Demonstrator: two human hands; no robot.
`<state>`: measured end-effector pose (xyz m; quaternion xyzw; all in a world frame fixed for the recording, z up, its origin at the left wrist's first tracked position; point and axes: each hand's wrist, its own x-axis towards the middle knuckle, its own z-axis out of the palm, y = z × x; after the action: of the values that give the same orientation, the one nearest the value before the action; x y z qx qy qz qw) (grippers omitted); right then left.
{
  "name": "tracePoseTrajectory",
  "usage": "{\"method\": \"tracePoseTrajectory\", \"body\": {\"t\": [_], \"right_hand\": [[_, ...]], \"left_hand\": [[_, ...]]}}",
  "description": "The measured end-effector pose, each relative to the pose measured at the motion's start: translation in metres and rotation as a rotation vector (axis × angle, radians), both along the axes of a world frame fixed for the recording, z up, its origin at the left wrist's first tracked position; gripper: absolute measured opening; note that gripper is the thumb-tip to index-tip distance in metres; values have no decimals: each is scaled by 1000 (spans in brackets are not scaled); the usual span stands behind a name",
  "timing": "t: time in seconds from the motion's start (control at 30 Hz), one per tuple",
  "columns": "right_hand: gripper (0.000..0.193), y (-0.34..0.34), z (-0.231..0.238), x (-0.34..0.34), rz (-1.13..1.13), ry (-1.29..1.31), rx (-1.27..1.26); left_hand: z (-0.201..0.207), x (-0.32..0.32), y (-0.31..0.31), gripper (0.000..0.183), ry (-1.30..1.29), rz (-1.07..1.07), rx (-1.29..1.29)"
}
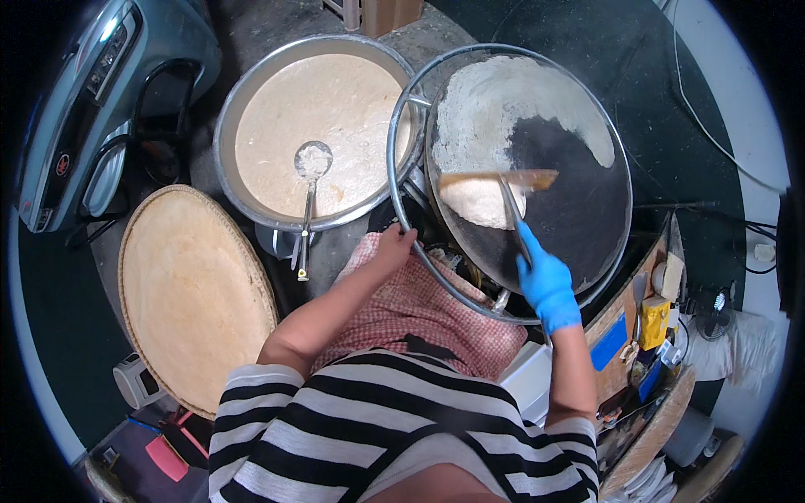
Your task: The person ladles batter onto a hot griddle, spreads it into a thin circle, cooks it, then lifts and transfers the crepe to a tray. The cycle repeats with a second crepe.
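A round dark griddle point(579, 226) lies in front of me to the right, ringed by a metal tube frame point(392, 159). My right hand point(547, 281), in a blue glove, is closed round the handle of a wooden batter spreader point(490, 179), slightly blurred. Its blade stands on the griddle beside a mound of pale batter point(482, 204). A thin batter layer point(503, 92) coats the griddle's far and left part. My bare left hand point(394, 247) grips the tube frame at its near left.
Left of the griddle stands a large metal basin point(231, 180) of batter with a ladle point(308, 210) in it. A round woven tray point(189, 293) leans nearer on the left. A blue-grey vehicle point(109, 101) is at far left, a cluttered wooden shelf point(616, 335) at right.
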<state>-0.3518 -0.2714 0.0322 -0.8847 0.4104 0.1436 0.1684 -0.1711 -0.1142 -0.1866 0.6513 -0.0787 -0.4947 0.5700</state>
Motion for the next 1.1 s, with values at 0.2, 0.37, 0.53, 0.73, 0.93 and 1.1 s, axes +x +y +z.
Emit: {"method": "tracePoseTrajectory", "body": {"t": [0.2,0.37,0.53,0.73,0.93,1.1], "right_hand": [[53,-15,13,-13,-5,-115,15],[54,-10,-14,34,87,-212,-74],[61,4,14,-22,-13,37,-24],[55,-26,-12,26,-28,-144,-48],[59,4,0,1,21,-12,-56],[58,-13,15,-10,-40,-121,-8]], "left_hand": [[24,61,-19,15,93,-98,88],[34,82,-27,25,-20,-100,142],[33,36,7,29,71,-63,-31],[20,-34,16,21,76,-16,30],[6,3,2,21,-80,-15,70],[11,51,-12,17,-24,-131,98]]}}
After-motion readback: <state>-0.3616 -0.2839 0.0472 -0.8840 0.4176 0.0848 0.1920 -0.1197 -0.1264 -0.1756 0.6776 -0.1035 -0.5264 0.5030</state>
